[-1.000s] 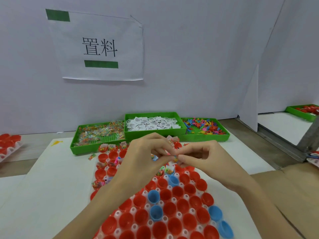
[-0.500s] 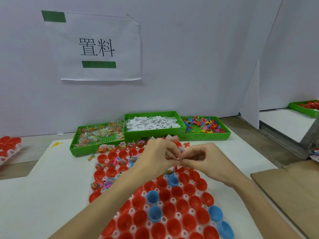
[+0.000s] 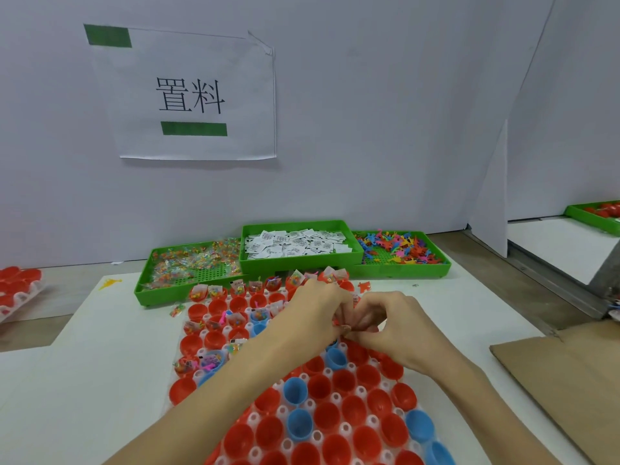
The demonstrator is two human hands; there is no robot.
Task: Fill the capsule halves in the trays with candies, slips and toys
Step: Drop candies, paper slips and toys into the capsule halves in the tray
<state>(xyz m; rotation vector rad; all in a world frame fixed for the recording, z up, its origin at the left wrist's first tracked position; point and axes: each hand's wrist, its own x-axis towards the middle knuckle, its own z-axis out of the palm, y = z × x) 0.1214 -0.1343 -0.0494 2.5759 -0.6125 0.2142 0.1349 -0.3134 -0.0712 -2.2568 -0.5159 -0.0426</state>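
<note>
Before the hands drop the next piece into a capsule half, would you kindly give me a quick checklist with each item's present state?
1. Left hand and right hand pinch a small item together: ok.
2. What that small item is: cannot tell, fingers hide it.
3. Empty red plastic capsule halves near the hands: ok.
4. Green tray of white paper slips stocked: ok.
5. Green tray of colourful plastic toys stocked: ok.
6. Green tray of wrapped candies stocked: ok, though one packet lies loose on the table.

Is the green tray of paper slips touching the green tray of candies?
Touching. In the head view, the slip tray overlaps the candy tray's right edge, with no gap visible between them.
</note>
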